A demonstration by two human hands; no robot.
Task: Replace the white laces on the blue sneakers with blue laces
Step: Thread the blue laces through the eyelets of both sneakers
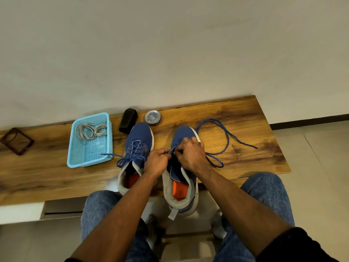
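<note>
Wooden desk (pixel 236 118) carries everything. Two blue sneakers, toes pointing away from the person: left sneaker (pixel 138 137) already threaded with a blue lace; right sneaker (pixel 182 135) in work, long axis running away from the body. Light-blue basket (pixel 72 148) at left holds the removed white laces (pixel 88 130). Blue lace (pixel 224 140) trails in loops to the right of the right sneaker, so slack lies on the right hand's side. Left hand (pixel 156 160) fingers pinch the lace near the eyelets; right hand (pixel 190 153) fingers curl closed at the same spot. Eyelet rows and lace tip hidden under both hands.
</note>
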